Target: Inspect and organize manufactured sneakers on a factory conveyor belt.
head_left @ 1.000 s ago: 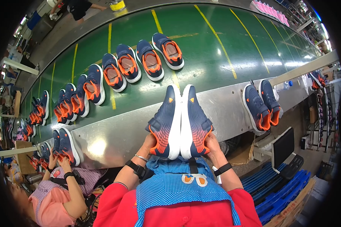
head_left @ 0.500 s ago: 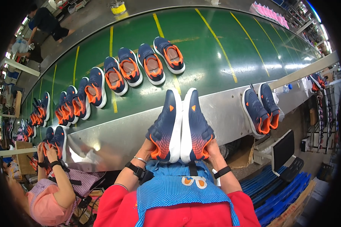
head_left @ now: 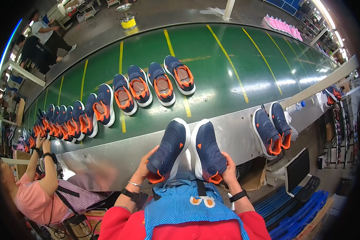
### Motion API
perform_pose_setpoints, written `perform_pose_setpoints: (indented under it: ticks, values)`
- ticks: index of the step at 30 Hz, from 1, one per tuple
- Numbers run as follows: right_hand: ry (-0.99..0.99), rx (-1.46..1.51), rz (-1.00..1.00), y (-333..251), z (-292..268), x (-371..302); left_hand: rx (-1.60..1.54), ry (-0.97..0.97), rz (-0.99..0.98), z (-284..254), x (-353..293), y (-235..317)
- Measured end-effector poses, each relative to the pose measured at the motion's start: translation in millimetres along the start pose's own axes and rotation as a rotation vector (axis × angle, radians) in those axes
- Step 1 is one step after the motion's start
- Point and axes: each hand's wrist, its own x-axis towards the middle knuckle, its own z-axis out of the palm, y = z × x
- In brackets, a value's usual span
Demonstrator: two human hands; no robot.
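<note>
A navy sneaker (head_left: 169, 147) with orange lining and white sole is in my left hand (head_left: 141, 167), gripped around its heel. My right hand (head_left: 229, 169) grips the heel of a matching sneaker (head_left: 209, 149). Both toes point away from me, and a narrow gap separates the two white soles. The pair is held in front of my blue apron (head_left: 188, 196), at the near edge of the metal ledge (head_left: 228, 122). My fingers are partly hidden behind the heels. To the right, another pair of navy sneakers (head_left: 268, 130) rests on the ledge.
Beyond the ledge runs a green conveyor belt (head_left: 212, 88) with yellow stripes and a slanting row of similar sneakers (head_left: 140, 86). At left, a co-worker (head_left: 42, 192) reaches to the row. A pale rail (head_left: 324, 82) crosses the belt; a black-backed chair (head_left: 298, 168) stands at right.
The two sneakers have come apart from sole against sole, and their uppers now turn more upward. The co-worker's hands have moved from a pair by the ledge to the row on the belt.
</note>
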Motion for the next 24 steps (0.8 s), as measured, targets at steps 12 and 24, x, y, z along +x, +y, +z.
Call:
perform_pose_setpoints:
  ticks: [12, 24]
  values:
    - [0.206, -0.381, -0.346, -37.9, -7.1, -9.8, 0.982, 0.23, 0.497, 5.3, -25.0, 20.4]
    - [0.165, -0.832, -0.474, -39.3, 46.1, -1.5, 1.613, 0.266, 0.447, 60.3, -4.6, -25.9]
